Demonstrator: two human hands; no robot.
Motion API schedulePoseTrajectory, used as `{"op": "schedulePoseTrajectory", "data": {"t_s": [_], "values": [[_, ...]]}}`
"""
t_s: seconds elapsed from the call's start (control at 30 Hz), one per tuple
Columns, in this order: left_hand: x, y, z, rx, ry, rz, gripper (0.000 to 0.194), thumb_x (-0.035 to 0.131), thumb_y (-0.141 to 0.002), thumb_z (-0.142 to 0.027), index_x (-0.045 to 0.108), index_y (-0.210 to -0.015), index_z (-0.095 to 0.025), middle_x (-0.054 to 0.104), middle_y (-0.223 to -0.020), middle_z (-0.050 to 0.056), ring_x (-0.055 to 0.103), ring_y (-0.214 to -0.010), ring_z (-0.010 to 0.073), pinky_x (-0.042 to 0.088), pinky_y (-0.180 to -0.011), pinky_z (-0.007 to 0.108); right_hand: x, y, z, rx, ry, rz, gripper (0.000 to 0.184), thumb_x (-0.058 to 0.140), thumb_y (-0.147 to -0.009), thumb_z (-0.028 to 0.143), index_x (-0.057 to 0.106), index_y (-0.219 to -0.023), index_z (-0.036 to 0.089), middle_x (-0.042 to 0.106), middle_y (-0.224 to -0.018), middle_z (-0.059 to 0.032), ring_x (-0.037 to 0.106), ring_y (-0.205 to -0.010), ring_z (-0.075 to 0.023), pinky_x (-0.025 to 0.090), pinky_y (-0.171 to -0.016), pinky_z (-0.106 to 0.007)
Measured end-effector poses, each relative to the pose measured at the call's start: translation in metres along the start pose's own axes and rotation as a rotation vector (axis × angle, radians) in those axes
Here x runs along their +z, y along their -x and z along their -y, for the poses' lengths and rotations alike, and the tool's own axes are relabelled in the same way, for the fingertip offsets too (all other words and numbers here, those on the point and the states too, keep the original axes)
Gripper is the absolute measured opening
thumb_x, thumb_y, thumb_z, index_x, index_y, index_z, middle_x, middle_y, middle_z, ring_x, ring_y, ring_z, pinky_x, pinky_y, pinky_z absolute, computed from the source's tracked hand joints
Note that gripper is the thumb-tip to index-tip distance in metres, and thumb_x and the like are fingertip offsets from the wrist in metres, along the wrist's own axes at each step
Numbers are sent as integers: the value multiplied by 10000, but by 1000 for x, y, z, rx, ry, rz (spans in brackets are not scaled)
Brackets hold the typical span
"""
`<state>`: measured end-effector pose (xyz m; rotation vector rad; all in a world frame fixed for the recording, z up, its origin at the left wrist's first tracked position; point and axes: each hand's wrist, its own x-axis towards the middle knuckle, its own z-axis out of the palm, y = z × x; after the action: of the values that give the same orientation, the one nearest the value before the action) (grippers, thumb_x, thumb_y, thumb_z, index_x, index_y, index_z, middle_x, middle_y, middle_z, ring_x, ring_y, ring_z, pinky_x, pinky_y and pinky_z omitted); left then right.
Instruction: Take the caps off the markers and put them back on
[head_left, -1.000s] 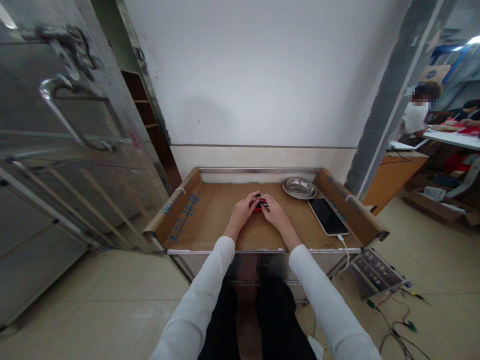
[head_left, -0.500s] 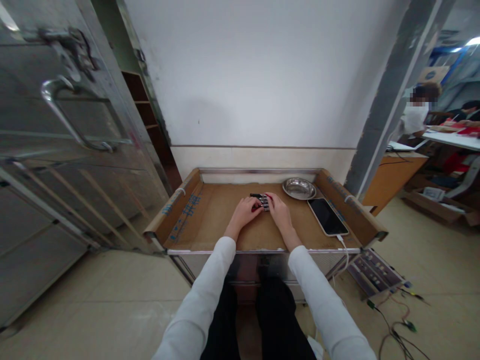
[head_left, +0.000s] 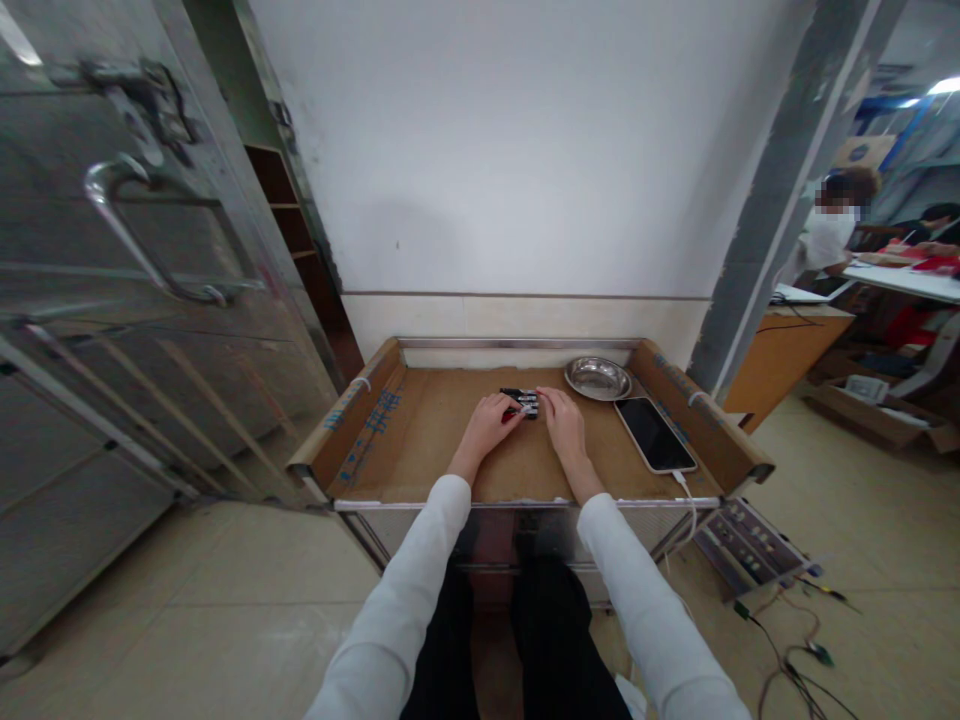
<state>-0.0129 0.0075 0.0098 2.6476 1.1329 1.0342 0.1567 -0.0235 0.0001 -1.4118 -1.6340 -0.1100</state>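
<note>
A small dark battery holder [head_left: 529, 401] with several black and silver batteries side by side lies low over the cardboard-lined tray [head_left: 427, 440]. My left hand [head_left: 489, 425] is closed on its left end, thumb and fingers pressed together, with a bit of red by the fingertips. At the right end, the curled fingers of my right hand [head_left: 564, 420] meet its edge; the palm side and part of the thumb are hidden. The batteries' tops show between both hands.
A round steel dish [head_left: 598, 378] stands at the tray's back right. In front of it lies a phone [head_left: 655, 434] with a white cable [head_left: 691, 515]. Raised cardboard sides [head_left: 352, 412] border the tray. A powered-looking box [head_left: 754, 545] and wires are on the floor, right.
My right hand has shifted slightly right, from over the batteries to the holder's right edge, so more of the batteries shows. My left hand has stayed in place.
</note>
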Motion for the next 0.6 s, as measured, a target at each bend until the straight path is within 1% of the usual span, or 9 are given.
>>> {"op": "schedulePoseTrajectory", "data": {"t_s": [0.1,0.23,0.3,0.37,0.43,0.5,0.53,0.57,0.6], "values": [[1,1,1,-22,-35,-80,141,538,-894,-306,605,-925,-186,670,-951,46,595,-890,185,429,-821,323,3,1,-2,-28,49,21,328,355,-956,247,644,-1100,189,661,-1127,-91,593,-1053,-198,443,-941,-341],[3,2,2,-6,-87,-120,149,525,-903,-318,600,-940,-194,674,-952,46,603,-877,182,437,-802,313,5,2,3,-74,119,81,323,373,-940,214,652,-1100,195,666,-1125,-87,596,-1041,-218,439,-942,-362],[4,2,3,6,-104,-131,157,516,-909,-323,599,-948,-196,679,-955,45,607,-877,181,436,-796,310,4,3,8,-89,118,110,344,364,-934,202,630,-1151,199,657,-1148,-88,591,-1056,-222,437,-948,-370],[4,2,3,8,-115,-138,167,501,-917,-328,597,-954,-196,684,-942,40,611,-860,178,434,-786,305,2,4,13,-144,61,167,408,357,-925,189,531,-1292,216,631,-1203,-81,581,-1084,-212,438,-959,-366],[3,3,3,-14,-116,-159,183,481,-927,-336,593,-973,-199,689,-928,35,615,-843,170,430,-780,297,1,5,17,-224,-42,248,550,381,-896,175,325,-1441,224,575,-1290,-75,556,-1134,-192,432,-981,-348],[0,4,3,-67,-118,-210,200,462,-936,-345,587,-1004,-205,690,-930,33,617,-841,164,424,-784,294,2,6,18,-253,-110,272,689,406,-864,170,141,-1498,206,479,-1392,-86,510,-1202,-188,412,-1014,-349],[-1,5,2,-103,-131,-240,205,456,-938,-347,585,-1016,-208,690,-938,35,615,-851,167,419,-791,297,3,7,17,-254,-123,266,727,410,-851,167,91,-1504,195,428,-1432,-92,481,-1234,-191,397,-1032,-358],[-3,5,1,-144,-153,-267,207,455,-938,-348,586,-1021,-211,689,-944,38,609,-863,174,415,-797,303,4,7,17,-253,-120,258,737,404,-843,160,78,-1504,188,390,-1457,-96,452,-1261,-194,381,-1048,-370],[-4,5,0,-188,-185,-288,205,457,-936,-347,590,-1016,-213,686,-945,43,601,-875,185,412,-798,312,5,7,15,-251,-105,250,721,394,-839,150,107,-1499,183,372,-1466,-98,426,-1279,-197,365,-1060,-382]]}}
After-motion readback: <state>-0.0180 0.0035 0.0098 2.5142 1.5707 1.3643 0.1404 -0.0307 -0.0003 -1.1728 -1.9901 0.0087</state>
